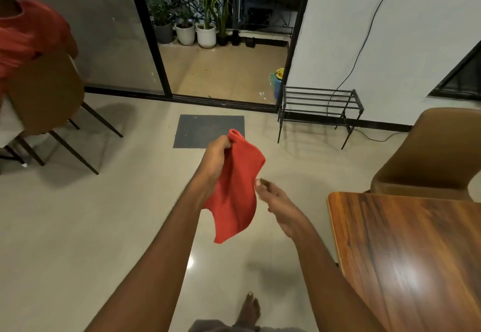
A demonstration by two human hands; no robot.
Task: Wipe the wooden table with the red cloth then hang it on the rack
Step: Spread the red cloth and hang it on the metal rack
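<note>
Above the floor (pixel 104 227), left hand (pixel 217 157) grips red cloth (pixel 234 196) (hanging); right hand (pixel 278 201) loosely open.

You stand on a glossy pale floor (pixel 104 214). Ahead, a black-framed sliding glass door (pixel 117 45) is open onto potted plants (pixel 205 35) (it's dark beyond them). A grey mat (pixel 208 130) lies before the doorway. A black cable (pixel 364 45) trails down the white wall (pixel 416 6), and brown chairs (pixel 437 154) stand on either side.

Red cloth (pixel 236 196) in grip of left hand (pixel 216 160), right hand (pixel 278 201) just beside it; rack (pixel 320 105) ahead, wooden table (pixel 403 253) right.
</note>
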